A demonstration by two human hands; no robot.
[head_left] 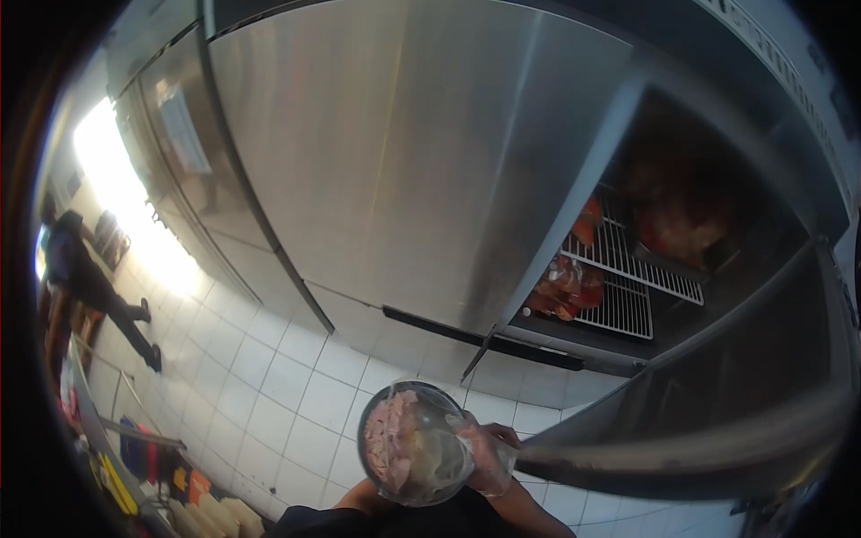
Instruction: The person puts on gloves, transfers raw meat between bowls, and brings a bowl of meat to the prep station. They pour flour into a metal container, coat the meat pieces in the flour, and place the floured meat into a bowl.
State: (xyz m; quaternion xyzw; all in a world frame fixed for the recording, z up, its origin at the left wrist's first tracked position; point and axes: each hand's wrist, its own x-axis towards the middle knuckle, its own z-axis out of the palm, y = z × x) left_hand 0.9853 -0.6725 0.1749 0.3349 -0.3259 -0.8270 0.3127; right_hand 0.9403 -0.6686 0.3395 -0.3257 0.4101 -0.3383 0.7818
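Observation:
A round metal bowl (363, 435) with pale pink raw meat (392, 439) in its left part is held low in front of my body. Clear plastic (439, 457) lies over much of the bowl and its contents. My left hand (366, 496) reaches under the bowl from the near side; its fingers are hidden below it. Clear thin plastic, like a disposable glove, covers my right hand (489, 459). That hand is closed at the bowl's right rim, near the edge of the open fridge door (717, 439).
The steel fridge (404, 161) has its right compartment open. Wrapped reddish food (567, 285) sits on wire racks (619, 305) inside, and a larger piece (686, 224) lies farther back. White floor tiles (296, 377) extend leftward. A person (85, 269) stands far left, near a cluttered shelf (134, 439).

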